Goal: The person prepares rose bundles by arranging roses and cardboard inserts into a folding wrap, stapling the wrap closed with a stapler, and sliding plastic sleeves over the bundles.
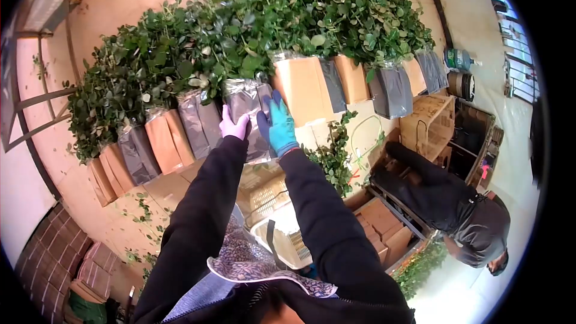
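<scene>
A long row of leafy green stems [252, 24] lies across the table, their ends wrapped in brown and dark grey paper. My left hand [234, 125], in a pink glove, rests with fingers spread on the left side of a grey wrapped bundle [245, 97] near the middle. On that bundle's right side lies my right hand [277, 125], in a teal and dark blue glove, its fingers stretched out. Just right of it stands a large brown wrapped bundle [303, 89]. The undersides of both hands are hidden.
A cream plastic basket [294, 246] is close before my body. Loose leafy stems [333, 159] lie right of my right hand. At the right, a person in dark clothes [444, 198] bends near a wooden crate [427, 126]. Stacked cardboard [384, 228] sits at the lower right.
</scene>
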{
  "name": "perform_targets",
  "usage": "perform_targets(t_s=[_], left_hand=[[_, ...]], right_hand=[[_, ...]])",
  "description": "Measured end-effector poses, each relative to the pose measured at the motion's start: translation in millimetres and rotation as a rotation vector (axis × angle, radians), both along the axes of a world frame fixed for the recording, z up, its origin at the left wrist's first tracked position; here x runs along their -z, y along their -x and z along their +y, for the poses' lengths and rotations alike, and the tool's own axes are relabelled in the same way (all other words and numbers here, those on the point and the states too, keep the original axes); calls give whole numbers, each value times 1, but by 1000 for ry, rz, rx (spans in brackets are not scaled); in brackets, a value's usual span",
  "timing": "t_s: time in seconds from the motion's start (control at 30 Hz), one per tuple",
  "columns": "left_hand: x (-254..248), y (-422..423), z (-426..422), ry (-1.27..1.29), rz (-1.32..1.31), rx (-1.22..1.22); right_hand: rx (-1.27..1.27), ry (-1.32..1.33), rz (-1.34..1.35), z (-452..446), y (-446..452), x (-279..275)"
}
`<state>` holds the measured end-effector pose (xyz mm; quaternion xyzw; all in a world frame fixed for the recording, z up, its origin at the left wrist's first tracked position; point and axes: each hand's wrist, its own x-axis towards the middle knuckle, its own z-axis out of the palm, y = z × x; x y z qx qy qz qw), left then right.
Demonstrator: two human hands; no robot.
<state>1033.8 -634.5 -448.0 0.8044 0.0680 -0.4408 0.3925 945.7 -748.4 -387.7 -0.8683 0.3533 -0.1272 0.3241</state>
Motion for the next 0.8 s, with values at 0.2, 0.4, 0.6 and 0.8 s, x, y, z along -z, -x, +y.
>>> perform_targets(t_s=[0.2, 0.4, 0.6, 0.8], left_hand=[[22, 12, 10, 285, 133, -494], [49, -1, 9, 392, 79, -215], [29, -26, 21, 369, 326, -382], [17, -35, 20, 400, -281, -81]], right_hand=[[-32, -30, 33, -17, 7, 0], [10, -37, 83, -19, 5, 0], [22, 371, -47, -112, 8, -45], [271, -210, 207, -233, 46, 48]])
